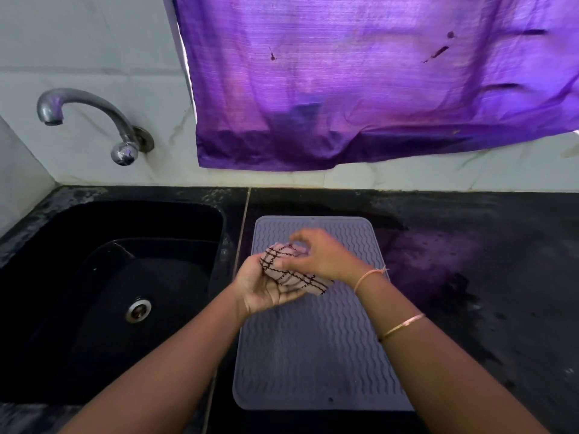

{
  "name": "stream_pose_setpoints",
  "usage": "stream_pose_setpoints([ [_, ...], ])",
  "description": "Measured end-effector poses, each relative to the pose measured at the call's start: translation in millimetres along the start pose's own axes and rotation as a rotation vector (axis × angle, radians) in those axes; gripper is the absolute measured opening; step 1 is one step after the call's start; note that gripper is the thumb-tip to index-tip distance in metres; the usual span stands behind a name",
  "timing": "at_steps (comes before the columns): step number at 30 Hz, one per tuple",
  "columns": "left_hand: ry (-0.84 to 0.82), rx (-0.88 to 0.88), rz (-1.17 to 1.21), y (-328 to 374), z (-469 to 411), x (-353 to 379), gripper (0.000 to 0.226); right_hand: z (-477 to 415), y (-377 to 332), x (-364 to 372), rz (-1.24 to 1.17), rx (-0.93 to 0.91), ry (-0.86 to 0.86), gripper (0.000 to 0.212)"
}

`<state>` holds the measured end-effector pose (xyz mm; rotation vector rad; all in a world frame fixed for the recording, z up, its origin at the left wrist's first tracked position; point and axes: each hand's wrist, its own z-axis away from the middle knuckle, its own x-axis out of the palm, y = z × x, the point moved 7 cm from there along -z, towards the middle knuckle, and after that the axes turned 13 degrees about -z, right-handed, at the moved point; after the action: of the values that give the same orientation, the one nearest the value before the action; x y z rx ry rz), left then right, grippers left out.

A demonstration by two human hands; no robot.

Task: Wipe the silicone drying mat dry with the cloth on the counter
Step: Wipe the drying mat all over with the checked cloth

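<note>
A grey silicone drying mat with wavy ridges lies flat on the black counter, just right of the sink. Above its far half I hold a bunched pale cloth with dark check lines. My left hand cups the cloth from below, palm up. My right hand grips it from above, with the fingers curled over the bundle. Both hands hide part of the mat's upper middle. The cloth seems to be lifted slightly off the mat.
A black sink with a metal drain sits to the left, and a chrome tap juts from the tiled wall above it. A purple curtain hangs behind the counter. The black counter stretches right of the mat.
</note>
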<state>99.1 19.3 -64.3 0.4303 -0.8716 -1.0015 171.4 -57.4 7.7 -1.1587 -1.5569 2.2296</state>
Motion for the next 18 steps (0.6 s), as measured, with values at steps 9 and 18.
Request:
stream_pose_setpoints([
  [9, 0.172, -0.013, -0.371, 11, -8, -30, 0.066, -13, 43, 3, -0.483, 0.201, 0.000, 0.022],
  [18, 0.404, 0.196, -1.931, 37, -11, -85, 0.086, -90, 34, -56, -0.295, 0.106, 0.472, 0.032],
])
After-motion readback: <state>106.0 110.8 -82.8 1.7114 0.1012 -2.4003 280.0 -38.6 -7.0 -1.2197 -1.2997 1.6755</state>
